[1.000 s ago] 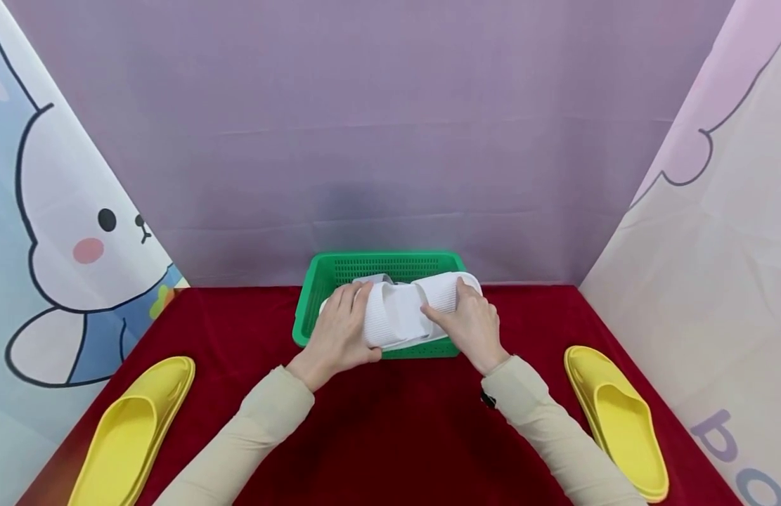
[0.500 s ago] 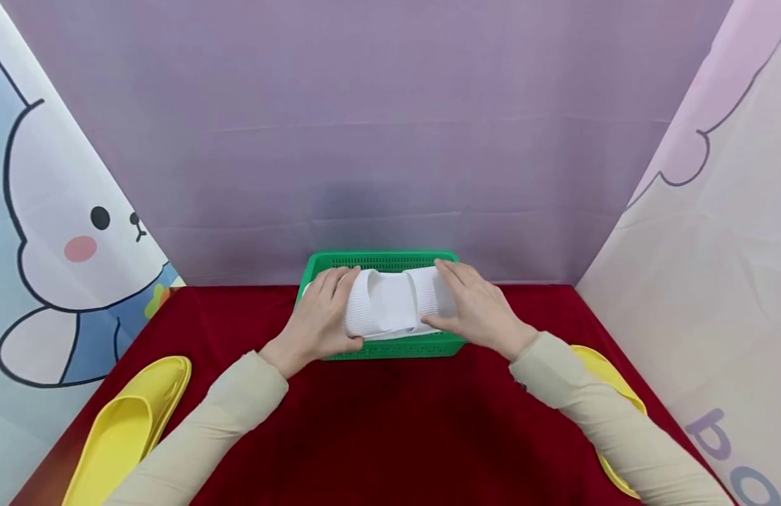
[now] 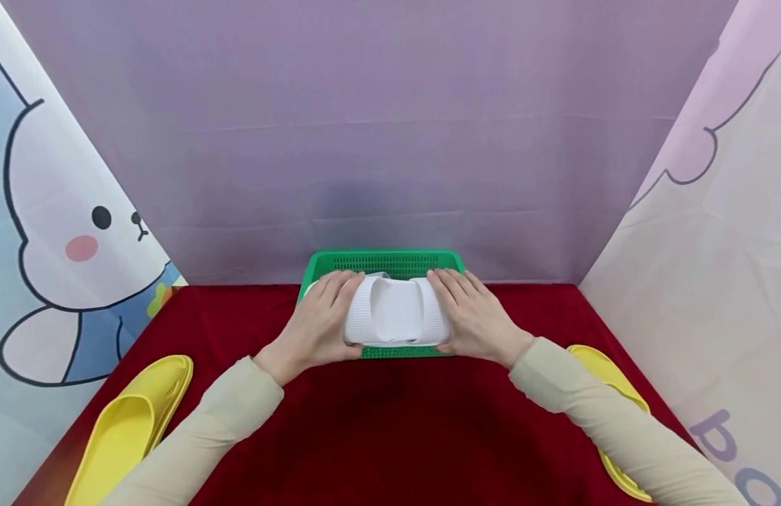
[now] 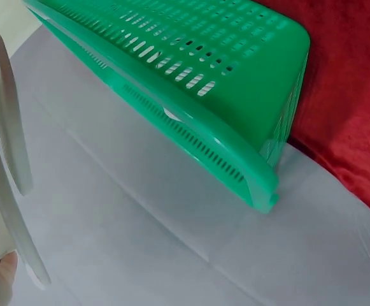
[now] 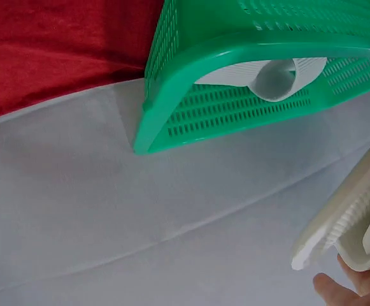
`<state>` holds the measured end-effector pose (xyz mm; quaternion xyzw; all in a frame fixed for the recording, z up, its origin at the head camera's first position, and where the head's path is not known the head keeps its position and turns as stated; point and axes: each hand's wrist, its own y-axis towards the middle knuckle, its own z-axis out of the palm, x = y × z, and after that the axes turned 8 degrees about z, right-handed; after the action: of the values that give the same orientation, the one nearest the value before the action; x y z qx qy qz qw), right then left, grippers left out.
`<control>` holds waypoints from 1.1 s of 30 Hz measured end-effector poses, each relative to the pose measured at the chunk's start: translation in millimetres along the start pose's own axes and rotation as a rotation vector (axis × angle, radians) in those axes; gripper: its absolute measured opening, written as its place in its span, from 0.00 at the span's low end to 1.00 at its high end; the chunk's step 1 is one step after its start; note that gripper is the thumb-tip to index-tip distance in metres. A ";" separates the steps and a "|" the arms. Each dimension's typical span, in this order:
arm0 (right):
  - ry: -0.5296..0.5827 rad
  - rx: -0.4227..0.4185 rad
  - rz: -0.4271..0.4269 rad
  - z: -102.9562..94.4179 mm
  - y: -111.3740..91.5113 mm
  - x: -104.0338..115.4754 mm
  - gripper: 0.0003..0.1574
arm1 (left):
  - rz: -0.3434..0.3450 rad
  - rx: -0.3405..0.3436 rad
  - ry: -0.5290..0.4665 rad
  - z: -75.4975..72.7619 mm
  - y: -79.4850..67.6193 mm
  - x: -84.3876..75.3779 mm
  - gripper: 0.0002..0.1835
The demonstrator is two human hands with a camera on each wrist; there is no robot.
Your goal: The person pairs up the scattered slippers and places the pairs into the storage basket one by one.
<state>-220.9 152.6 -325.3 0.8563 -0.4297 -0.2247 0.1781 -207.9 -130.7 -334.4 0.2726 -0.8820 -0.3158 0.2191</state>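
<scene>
Over the front of the green basket (image 3: 386, 252), a pair of white slippers (image 3: 396, 313) with ribbed straps lies crosswise between both hands. My left hand (image 3: 320, 320) grips their left end, thumb at the near side. My right hand (image 3: 475, 318) grips the right end the same way. Two sole edges (image 4: 6, 121) lie side by side in the left wrist view, well apart from the basket. In the right wrist view the held slippers (image 5: 356, 210) also stand off from the basket rim (image 5: 229, 51). A further white slipper strap (image 5: 277, 83) shows inside the basket.
Yellow slippers (image 3: 127, 414) lie at the left on the red cloth (image 3: 390, 436). Another yellow one (image 3: 608, 372) is at the right, partly behind the right sleeve. A mauve backdrop (image 3: 390, 140) stands right behind the basket, with printed panels on both sides.
The white slippers have swung from a slant to nearly level. My right hand has shifted its hold, its fingers now wrapped over the right end. My left hand has moved slightly left.
</scene>
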 end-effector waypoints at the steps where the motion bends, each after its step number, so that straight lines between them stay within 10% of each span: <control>1: 0.010 -0.017 -0.009 1.3 -0.5 -0.3 0.72 | -0.004 0.002 -0.004 0.5 -0.3 -0.6 0.54; 33: 0.017 -0.122 -0.094 10.1 1.4 9.0 0.65 | -0.023 0.095 -0.075 10.6 4.8 -3.1 0.55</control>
<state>-222.4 143.4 -335.1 0.8649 -0.3728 -0.2515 0.2229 -213.1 -121.0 -339.3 0.2807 -0.9004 -0.2861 0.1691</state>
